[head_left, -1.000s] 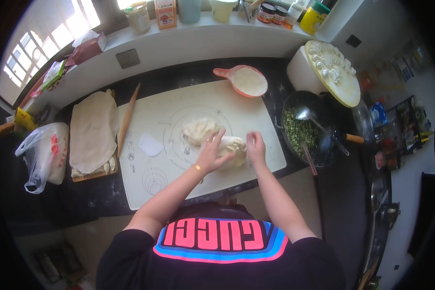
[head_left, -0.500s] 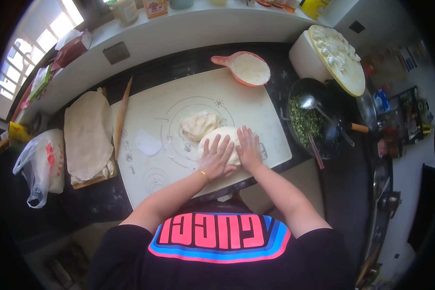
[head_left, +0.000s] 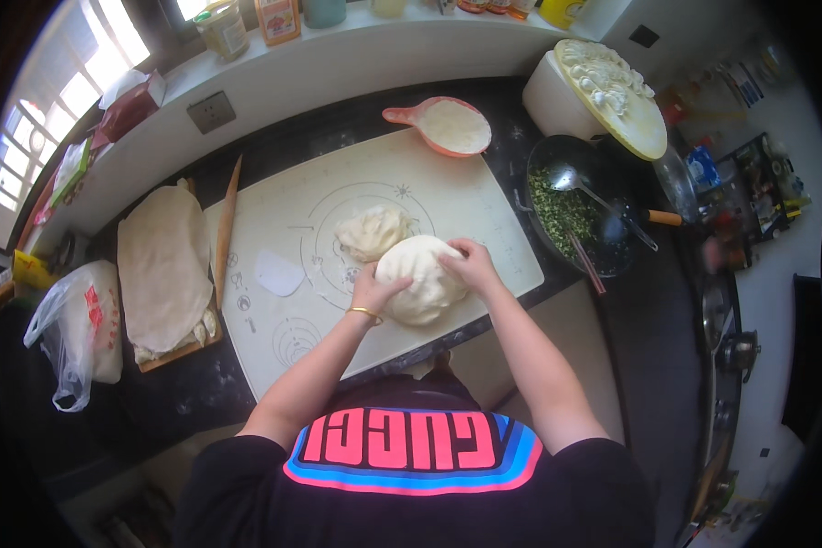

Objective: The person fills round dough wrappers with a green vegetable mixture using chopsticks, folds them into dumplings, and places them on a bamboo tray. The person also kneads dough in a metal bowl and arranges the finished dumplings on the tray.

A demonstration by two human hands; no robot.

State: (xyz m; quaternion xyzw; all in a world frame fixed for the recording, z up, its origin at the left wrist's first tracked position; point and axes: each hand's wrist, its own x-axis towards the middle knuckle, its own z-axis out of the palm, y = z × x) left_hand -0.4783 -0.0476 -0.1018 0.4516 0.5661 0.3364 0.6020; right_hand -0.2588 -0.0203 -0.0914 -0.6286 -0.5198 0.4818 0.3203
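A large smooth lump of dough (head_left: 422, 281) lies on the pale kneading mat (head_left: 466, 210), near its front edge. My left hand (head_left: 374, 294) is curled against the dough's left side, thumb on top. At its upper right, my right hand (head_left: 472, 266) grips the rim of the same lump between thumb and fingers. Touching the lump's far left side is a second, rougher piece of dough (head_left: 373, 233). A white dough scraper (head_left: 279, 273) rests on the mat farther left.
A rolling pin (head_left: 227, 228) lies along the mat's left edge, beside a cloth-covered board (head_left: 163, 260) and a plastic bag (head_left: 87, 320). Behind stands a red scoop of flour (head_left: 452, 126). At right are a wok of chopped greens (head_left: 557, 205) and a white lidded bin (head_left: 562, 100).
Both hands have gone from lying flat on top of the dough to grasping its two sides. The lump looks rounder and taller. The whole view has shifted slightly.
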